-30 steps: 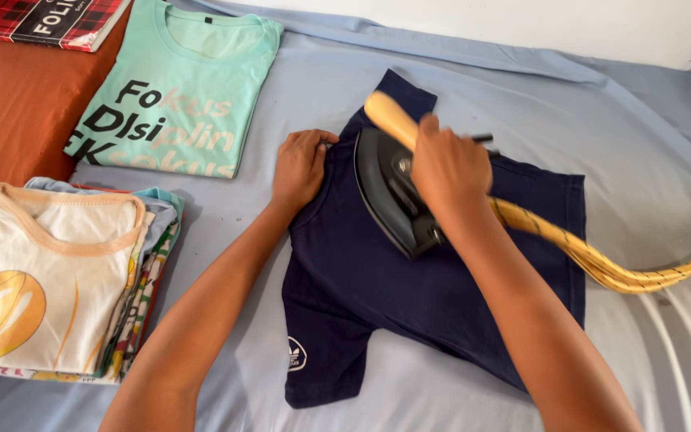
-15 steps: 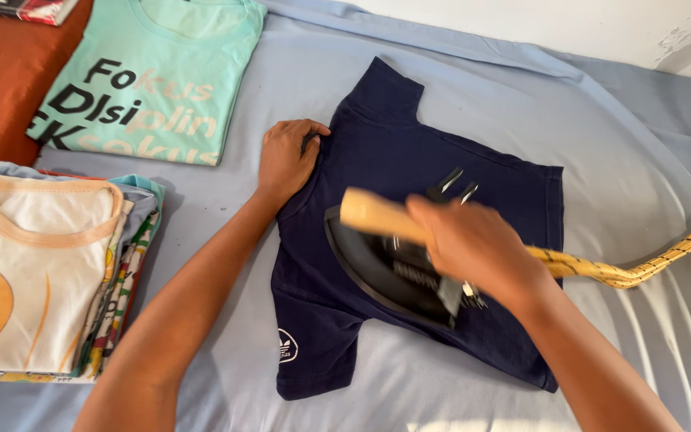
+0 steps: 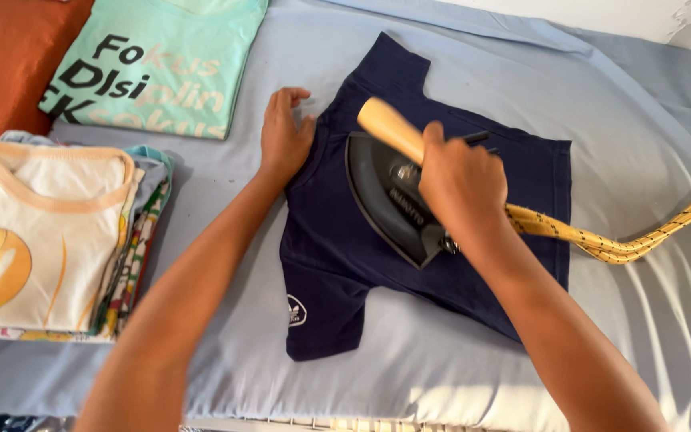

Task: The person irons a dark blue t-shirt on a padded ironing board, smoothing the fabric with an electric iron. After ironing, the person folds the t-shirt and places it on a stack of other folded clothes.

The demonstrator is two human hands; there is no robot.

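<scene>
A small navy T-shirt point(image 3: 337, 256) lies flat on a pale blue sheet point(image 3: 225, 352). On its middle rests a black clothes iron point(image 3: 381, 200) with a light wooden handle point(image 3: 389, 128). My right hand point(image 3: 461, 184) grips that handle. My left hand point(image 3: 284, 136) lies flat, fingers apart, on the shirt's left edge beside the iron, pinning the cloth. A yellow braided cord point(image 3: 601, 240) runs from the iron off to the right.
A folded mint-green T-shirt point(image 3: 161, 64) with dark lettering lies at the far left. A stack of folded clothes point(image 3: 41, 232) topped by a cream shirt sits at the left edge. An orange-brown surface point(image 3: 1, 56) shows behind it.
The iron slid down the shirt toward me, then back up toward the collar end. My left hand stayed on the shirt's left edge.
</scene>
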